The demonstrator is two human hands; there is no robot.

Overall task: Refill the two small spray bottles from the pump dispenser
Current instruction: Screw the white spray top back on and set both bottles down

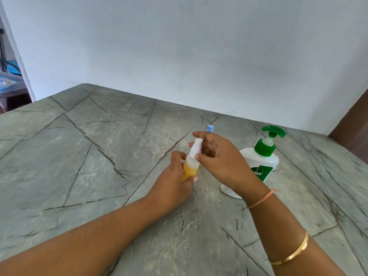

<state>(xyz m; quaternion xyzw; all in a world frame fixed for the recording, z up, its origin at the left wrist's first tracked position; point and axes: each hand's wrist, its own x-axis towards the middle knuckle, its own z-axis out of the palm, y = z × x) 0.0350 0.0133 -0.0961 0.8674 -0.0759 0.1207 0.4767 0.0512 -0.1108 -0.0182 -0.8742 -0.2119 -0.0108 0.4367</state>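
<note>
My left hand (175, 180) grips a small spray bottle with a yellow label (190, 169), holding it upright and slightly tilted above the table. My right hand (221, 158) pinches the bottle's white spray top (196, 147) between thumb and fingers. Behind my right hand only the blue cap of a second small bottle (210, 128) shows; its body is hidden. The white pump dispenser (260, 160) with a green pump head stands just right of my right hand, partly covered by my wrist.
The grey marble-patterned table (89, 156) runs to a pale wall at the back. A doorway with a shelf of clutter (10, 82) lies at the far left. Dark brown furniture (352, 124) borders the table's right rear corner.
</note>
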